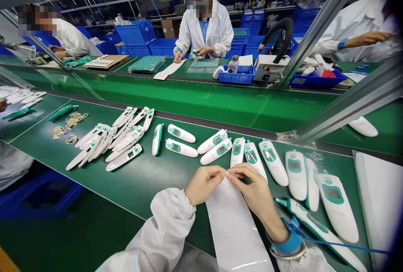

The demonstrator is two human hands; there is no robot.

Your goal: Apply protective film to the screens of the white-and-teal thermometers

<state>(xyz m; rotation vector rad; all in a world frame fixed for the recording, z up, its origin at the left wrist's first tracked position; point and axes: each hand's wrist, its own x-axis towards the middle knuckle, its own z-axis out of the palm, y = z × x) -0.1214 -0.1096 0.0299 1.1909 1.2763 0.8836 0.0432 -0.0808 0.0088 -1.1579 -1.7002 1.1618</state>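
My left hand point(206, 183) and my right hand point(253, 186) meet, both closed in a pinch at the top end of a long white paper strip point(231, 221). Thin shiny lines, like edges of clear film, show on the strip. Any small piece between the fingertips is too small to make out. Beyond my hands stand white-and-green digital thermometers point(217, 151) in a row along the bench. A larger-looking thermometer point(338, 205) lies to the right, and another, tilted thermometer point(321, 228) rests beside my right wrist.
White shell halves point(124, 156) lie in a pile at left, near rubber bands point(74, 119) and a green part point(63, 112). A white sheet stack point(380, 205) borders the right. A blue cord point(340, 244) runs from my wristband. Across the bench, co-workers sit behind a metal frame post point(324, 32).
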